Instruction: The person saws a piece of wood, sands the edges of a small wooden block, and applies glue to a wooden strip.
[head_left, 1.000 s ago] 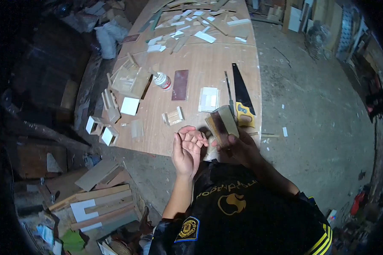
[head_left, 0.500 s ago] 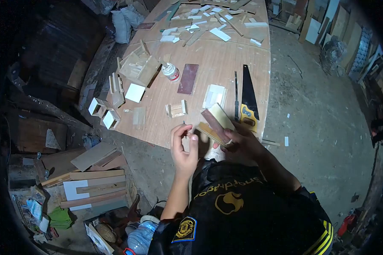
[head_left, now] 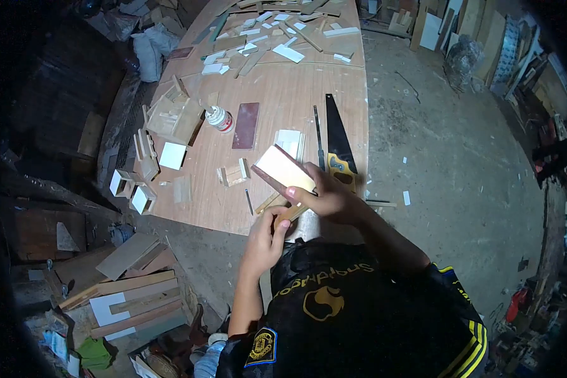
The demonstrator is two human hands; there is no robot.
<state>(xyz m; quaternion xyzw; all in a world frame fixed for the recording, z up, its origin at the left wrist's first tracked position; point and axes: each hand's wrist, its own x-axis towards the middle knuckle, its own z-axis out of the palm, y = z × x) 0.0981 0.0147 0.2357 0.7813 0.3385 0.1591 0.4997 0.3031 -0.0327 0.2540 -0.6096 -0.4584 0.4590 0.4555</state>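
My right hand grips a small wooden assembly with a pale face and dark reddish sides, tilted above the table's near edge. Below it, my left hand pinches a narrow light-brown wood strip between thumb and fingers. Just beyond the assembly lie pale flat pieces. To their left stands a small U-shaped wooden frame, with a pencil near it. A handsaw with a yellow and black handle and a thin dark file-like tool lie to the right.
On the table are a glue bottle, a reddish board, a wooden box, small white-faced boxes and scattered offcuts at the far end. Stacked boards lie on the floor at left.
The assembly has turned so its pale face shows more. My left hand has moved in from beside it and closed on the strip. The whole view has shifted, with the table further left.
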